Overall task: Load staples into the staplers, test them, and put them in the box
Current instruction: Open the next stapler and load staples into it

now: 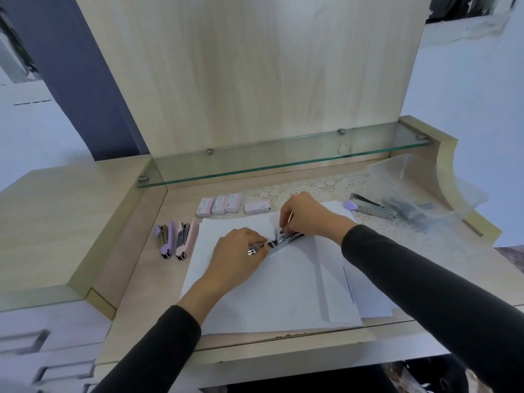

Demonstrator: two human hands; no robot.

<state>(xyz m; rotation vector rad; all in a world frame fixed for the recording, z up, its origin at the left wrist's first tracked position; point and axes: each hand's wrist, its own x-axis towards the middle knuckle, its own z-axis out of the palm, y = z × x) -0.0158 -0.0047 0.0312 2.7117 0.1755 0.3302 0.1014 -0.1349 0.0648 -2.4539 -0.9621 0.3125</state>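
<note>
While the left hand (241, 249) curls round one end of the opened chrome metal stapler (286, 239), steadying it flat on the white paper sheets (283, 293), the right hand (307, 217) pinches its open channel, fingertips together, probably seating staples. A lilac plastic stapler (164, 240) and a pink plastic stapler (186, 240) wait at left.

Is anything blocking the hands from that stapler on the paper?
Nothing visible. The left hand holds one end of the open stapler and the right hand pinches it near the middle, on the white paper.
</note>
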